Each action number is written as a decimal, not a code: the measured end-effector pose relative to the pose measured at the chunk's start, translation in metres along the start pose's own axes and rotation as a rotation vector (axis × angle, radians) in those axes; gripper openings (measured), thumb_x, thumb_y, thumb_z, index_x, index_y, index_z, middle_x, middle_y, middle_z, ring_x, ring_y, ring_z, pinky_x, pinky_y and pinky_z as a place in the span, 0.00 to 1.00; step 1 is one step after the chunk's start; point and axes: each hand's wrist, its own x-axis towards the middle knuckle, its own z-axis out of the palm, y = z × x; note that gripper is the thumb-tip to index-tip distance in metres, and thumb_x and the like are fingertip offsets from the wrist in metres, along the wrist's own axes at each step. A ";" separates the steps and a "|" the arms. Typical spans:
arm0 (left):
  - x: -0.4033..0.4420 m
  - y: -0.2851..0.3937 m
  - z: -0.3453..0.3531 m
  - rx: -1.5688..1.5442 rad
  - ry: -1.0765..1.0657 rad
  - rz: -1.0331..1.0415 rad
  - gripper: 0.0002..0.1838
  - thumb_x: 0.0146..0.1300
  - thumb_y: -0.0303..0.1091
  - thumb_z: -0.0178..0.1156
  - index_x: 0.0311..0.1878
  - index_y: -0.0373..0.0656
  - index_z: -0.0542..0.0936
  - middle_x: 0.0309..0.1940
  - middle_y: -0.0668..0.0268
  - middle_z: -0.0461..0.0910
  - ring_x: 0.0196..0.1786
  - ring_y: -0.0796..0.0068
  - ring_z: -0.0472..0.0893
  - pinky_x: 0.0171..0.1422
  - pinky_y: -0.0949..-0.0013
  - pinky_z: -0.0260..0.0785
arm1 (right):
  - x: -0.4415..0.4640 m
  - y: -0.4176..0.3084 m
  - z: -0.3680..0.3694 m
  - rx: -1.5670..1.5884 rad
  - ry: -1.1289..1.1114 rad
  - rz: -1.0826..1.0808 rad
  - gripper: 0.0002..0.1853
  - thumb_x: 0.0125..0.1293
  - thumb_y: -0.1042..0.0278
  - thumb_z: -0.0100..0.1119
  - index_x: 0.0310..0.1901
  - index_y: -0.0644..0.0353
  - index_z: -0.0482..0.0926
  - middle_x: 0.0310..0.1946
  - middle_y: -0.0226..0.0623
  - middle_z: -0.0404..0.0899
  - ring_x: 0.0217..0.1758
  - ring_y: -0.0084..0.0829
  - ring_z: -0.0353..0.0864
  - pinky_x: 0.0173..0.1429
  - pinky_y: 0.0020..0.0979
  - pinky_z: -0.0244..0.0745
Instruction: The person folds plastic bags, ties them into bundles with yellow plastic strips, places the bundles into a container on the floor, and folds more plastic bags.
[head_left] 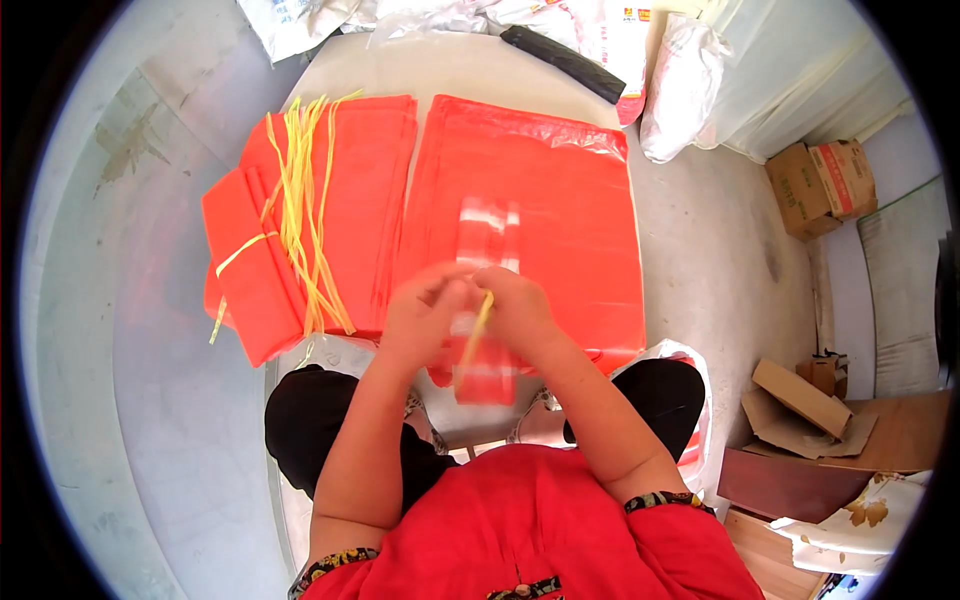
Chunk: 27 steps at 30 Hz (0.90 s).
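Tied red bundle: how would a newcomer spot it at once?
Start at the table, then its left red stack. At that stack's left edge, beside the loose yellow ties, the bundle lies slanted. Unlike the wide stack, it is narrow, with a yellow band across it.

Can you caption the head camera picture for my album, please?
Bare left hand and bare right hand meet at a thin yellow strip over a long, blurred red plastic bundle.

Right hand (515, 305), beside left hand (425, 308), holds yellow tie (480, 322) above red sheets (580, 220)
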 end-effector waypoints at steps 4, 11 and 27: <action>0.005 0.000 -0.008 0.326 -0.027 0.042 0.14 0.69 0.25 0.65 0.58 0.40 0.85 0.45 0.64 0.84 0.42 0.77 0.81 0.48 0.68 0.73 | -0.002 0.001 -0.011 0.221 -0.096 0.110 0.09 0.71 0.64 0.68 0.46 0.60 0.85 0.34 0.41 0.83 0.34 0.34 0.82 0.41 0.34 0.77; 0.003 -0.020 0.001 0.551 0.032 0.045 0.08 0.71 0.31 0.67 0.47 0.38 0.87 0.33 0.64 0.81 0.33 0.71 0.79 0.39 0.67 0.72 | 0.001 0.005 -0.020 0.545 -0.213 0.292 0.09 0.70 0.72 0.68 0.49 0.60 0.83 0.31 0.36 0.81 0.32 0.27 0.79 0.39 0.31 0.76; -0.001 -0.012 -0.001 0.691 -0.160 0.129 0.08 0.74 0.33 0.63 0.46 0.37 0.82 0.29 0.61 0.81 0.32 0.69 0.80 0.40 0.63 0.73 | -0.003 0.009 -0.005 0.039 0.060 -0.194 0.09 0.65 0.82 0.63 0.45 0.64 0.87 0.42 0.37 0.83 0.42 0.32 0.82 0.46 0.31 0.78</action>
